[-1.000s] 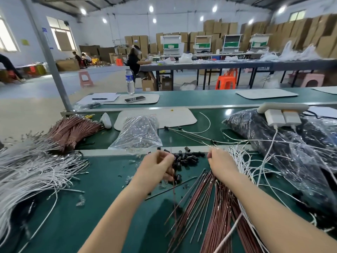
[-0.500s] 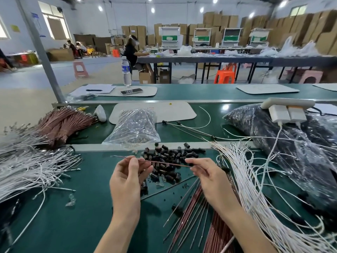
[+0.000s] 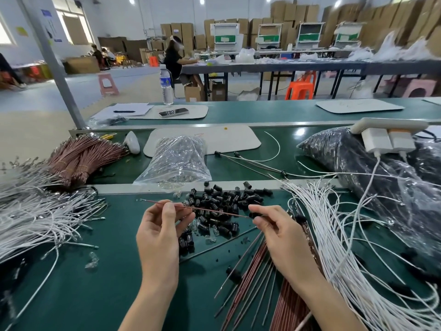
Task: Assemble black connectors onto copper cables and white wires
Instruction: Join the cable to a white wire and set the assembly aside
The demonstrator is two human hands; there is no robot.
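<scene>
Head view: a flat green worktop [image 3: 95,283] fills the lower frame, with both hands raised just above it at centre.
Left: the left hand [image 3: 160,232] pinches a thin copper-coloured cable [image 3: 214,210] near its left end, between thumb and fingers.
Right: the right hand [image 3: 284,237] pinches the same cable at its right end. A small black connector [image 3: 254,215] shows at the fingertips; I cannot tell whether it is seated on the cable.
Cable: it runs nearly level between the hands, slightly lower on the right.
Pile: a heap of loose black connectors [image 3: 219,201] lies at centre frame, behind and below the held cable.
Lower centre: a sheaf of long copper cables [image 3: 250,278] lies fanned out beside the right forearm.
Right: a spread of white wires [image 3: 334,235] runs from centre right to the lower right corner.
Left edge: a second mass of white wires [image 3: 35,218] lies there, and a tied bundle of copper cables [image 3: 83,156] lies beyond it.
Behind the pile: a crinkled clear plastic bag [image 3: 176,161].
Upper right: a dark plastic bag [image 3: 358,168] with a white power strip [image 3: 391,123] resting on it.
</scene>
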